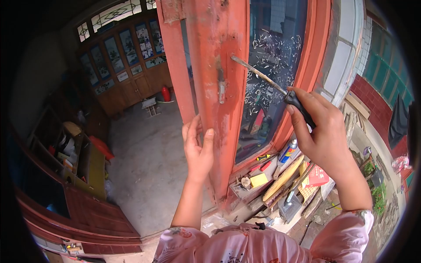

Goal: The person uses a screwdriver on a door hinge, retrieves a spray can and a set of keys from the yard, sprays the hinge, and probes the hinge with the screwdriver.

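My right hand is closed around the black handle of a screwdriver. Its long, worn shaft slants up to the left, and the tip meets the face of a red wooden door frame near a small mark. Lower down, my left hand grips the left edge of that frame, thumb on the near face and fingers curled partly behind it. Between the two hands, a small metal latch piece is set into the wood. Whether the tip sits in a screw or a hole cannot be made out.
Right of the frame is a patterned glass pane. Below it, a ledge carries a spray can, a yellow block, a red box and several tools. To the left, a room holds a red fire extinguisher and a cabinet.
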Available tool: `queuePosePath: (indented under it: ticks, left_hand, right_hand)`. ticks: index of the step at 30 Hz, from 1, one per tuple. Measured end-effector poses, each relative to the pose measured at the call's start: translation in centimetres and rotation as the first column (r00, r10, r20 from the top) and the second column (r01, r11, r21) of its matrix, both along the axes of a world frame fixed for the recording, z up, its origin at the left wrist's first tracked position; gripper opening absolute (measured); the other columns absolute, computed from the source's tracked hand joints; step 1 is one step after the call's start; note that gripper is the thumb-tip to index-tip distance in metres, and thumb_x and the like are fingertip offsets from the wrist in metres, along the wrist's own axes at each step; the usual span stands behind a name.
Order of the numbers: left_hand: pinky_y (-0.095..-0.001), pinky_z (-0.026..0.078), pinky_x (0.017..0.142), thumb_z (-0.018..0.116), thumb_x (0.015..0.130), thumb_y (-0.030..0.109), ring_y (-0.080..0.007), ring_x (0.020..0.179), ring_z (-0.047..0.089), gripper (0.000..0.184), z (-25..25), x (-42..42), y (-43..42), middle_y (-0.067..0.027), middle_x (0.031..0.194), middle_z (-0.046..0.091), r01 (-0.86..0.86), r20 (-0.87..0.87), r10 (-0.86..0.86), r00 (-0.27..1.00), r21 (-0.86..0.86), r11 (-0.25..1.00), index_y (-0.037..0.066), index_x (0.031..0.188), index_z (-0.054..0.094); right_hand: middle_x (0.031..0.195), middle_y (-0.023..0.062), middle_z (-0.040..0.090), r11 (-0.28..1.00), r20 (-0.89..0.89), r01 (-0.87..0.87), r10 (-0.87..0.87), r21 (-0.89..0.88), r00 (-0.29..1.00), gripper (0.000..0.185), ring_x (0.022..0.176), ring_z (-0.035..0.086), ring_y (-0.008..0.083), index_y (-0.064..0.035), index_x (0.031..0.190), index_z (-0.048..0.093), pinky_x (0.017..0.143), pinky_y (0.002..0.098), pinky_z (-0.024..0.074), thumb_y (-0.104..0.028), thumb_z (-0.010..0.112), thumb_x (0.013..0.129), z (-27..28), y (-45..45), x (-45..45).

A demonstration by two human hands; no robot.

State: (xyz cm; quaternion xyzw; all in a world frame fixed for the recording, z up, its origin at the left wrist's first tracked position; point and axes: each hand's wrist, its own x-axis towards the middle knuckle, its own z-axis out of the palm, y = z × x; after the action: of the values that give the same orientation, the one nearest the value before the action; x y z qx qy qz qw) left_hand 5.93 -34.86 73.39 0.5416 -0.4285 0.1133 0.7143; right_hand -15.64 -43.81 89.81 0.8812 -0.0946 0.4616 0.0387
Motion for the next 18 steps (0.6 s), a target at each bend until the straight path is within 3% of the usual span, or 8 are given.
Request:
queuePosePath:
  ticks: [4,6,10,18]
  left_hand:
    - [-0.0281,0.041,0.092,0.056,0.093,0.013,-0.0151,0.106,0.049,0.046,-0.1,0.0,0.0,-0.0053,0.114,0.043,0.009,-0.025,-0.009,1.0,-0.007,1.0,-0.008,0.131,0.041]
    - [-0.0289,0.04,0.093,0.056,0.093,0.013,-0.0156,0.107,0.049,0.045,-0.3,-0.1,0.0,-0.0055,0.114,0.043,0.009,-0.034,-0.009,0.999,-0.009,1.0,-0.007,0.131,0.041]
    - [-0.0332,0.038,0.097,0.058,0.091,0.017,-0.0212,0.109,0.048,0.046,0.1,-0.8,-0.3,-0.0123,0.117,0.044,0.013,-0.102,-0.018,0.995,-0.046,0.999,-0.004,0.129,0.044]
    - [-0.0327,0.037,0.097,0.055,0.093,0.015,-0.0209,0.108,0.046,0.043,0.2,-1.3,-0.4,-0.0119,0.115,0.042,0.018,-0.116,-0.025,0.993,-0.068,0.998,-0.003,0.129,0.043]
  right_hand:
    - [0.07,0.0197,0.057,0.997,-0.06,0.052,-0.049,0.054,0.997,0.018,0.063,0.058,0.0367,0.0054,0.093,0.059,0.056,0.0415,0.0453,-0.008,0.061,0.081,1.8,1.8,-0.2]
    - [0.072,0.02,0.058,0.993,-0.176,0.112,-0.105,0.031,0.979,0.019,0.064,0.059,0.0354,0.0057,0.095,0.06,0.059,0.0377,0.0457,-0.009,0.062,0.083,3.5,2.7,-0.4]
    - [0.071,0.0209,0.058,0.984,-0.297,0.164,-0.137,0.066,0.945,0.019,0.063,0.057,0.0358,0.0063,0.094,0.059,0.056,0.0369,0.0434,-0.01,0.062,0.084,6.2,3.3,-0.3]
    - [0.075,0.0183,0.057,0.916,-0.297,0.2,-0.31,-0.347,0.903,0.021,0.062,0.056,0.0369,0.0045,0.1,0.057,0.054,0.0418,0.0423,-0.006,0.061,0.083,5.6,3.4,-0.1]
